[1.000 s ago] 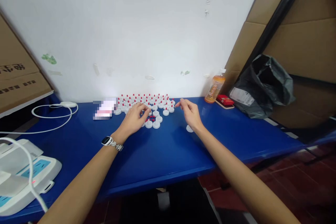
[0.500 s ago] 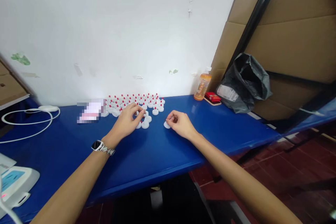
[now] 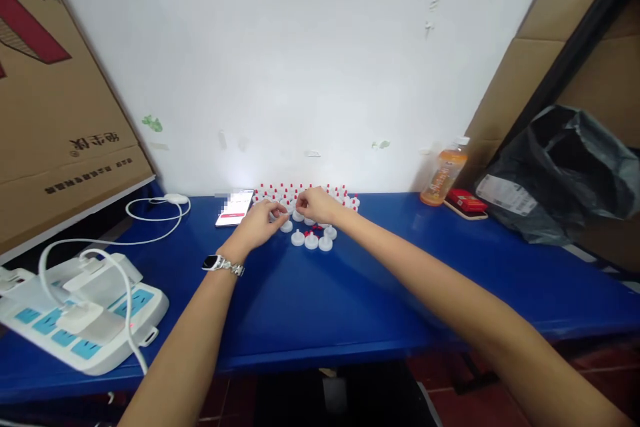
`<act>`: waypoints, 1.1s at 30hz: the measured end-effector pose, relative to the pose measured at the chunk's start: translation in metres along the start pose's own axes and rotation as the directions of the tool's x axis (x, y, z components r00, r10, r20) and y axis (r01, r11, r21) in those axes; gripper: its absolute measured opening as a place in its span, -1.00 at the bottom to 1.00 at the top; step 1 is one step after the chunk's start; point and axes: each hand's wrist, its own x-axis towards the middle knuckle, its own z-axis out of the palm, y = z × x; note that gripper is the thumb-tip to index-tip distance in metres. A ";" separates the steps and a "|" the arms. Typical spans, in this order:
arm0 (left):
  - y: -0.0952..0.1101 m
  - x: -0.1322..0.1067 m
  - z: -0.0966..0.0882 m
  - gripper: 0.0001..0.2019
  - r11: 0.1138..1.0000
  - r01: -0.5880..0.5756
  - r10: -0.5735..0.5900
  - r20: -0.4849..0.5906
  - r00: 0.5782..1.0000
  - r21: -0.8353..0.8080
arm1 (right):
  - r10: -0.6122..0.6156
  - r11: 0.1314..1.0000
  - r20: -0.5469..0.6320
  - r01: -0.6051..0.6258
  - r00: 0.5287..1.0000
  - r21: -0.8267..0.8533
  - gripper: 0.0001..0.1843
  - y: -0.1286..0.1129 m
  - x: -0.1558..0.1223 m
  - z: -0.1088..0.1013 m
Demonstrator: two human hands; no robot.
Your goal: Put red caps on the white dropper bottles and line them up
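Note:
Several small white caps with red tips (image 3: 320, 190) stand in rows on the blue table (image 3: 350, 280) by the wall. A few plain white caps (image 3: 311, 240) and tiny red pieces (image 3: 315, 229) lie just in front of them. My left hand (image 3: 257, 225), with a watch on the wrist, is curled with its fingertips pinched near a white cap. My right hand (image 3: 316, 205) is closed in a pinch right beside it, over the caps. What either pinch holds is too small to make out.
A phone (image 3: 235, 207) lies left of the caps. A white power strip with plugs and cables (image 3: 80, 310) sits at the near left, cardboard boxes (image 3: 55, 107) behind it. An orange bottle (image 3: 443, 173), a red pack (image 3: 465, 201) and a black bag (image 3: 555, 173) are at the right.
My right hand moved left from the loose cap on the table to meet my left hand over the caps. The camera view swung left.

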 end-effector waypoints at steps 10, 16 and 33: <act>0.011 -0.002 -0.004 -0.81 0.982 0.015 -0.021 -0.032 0.999 -0.189 | -0.068 0.998 -0.109 0.067 0.992 -0.011 -0.72 -0.010 -0.012 -0.007; 0.042 0.003 0.001 -0.78 0.813 -0.060 -0.050 -0.171 0.984 -0.579 | -0.004 0.846 -0.160 0.089 0.987 0.525 -0.63 -0.019 -0.051 -0.013; 0.082 0.003 0.031 -0.57 0.901 -0.047 -0.015 -0.139 0.990 -0.432 | -0.052 0.895 -0.306 0.180 0.951 0.408 -0.71 -0.015 -0.094 -0.030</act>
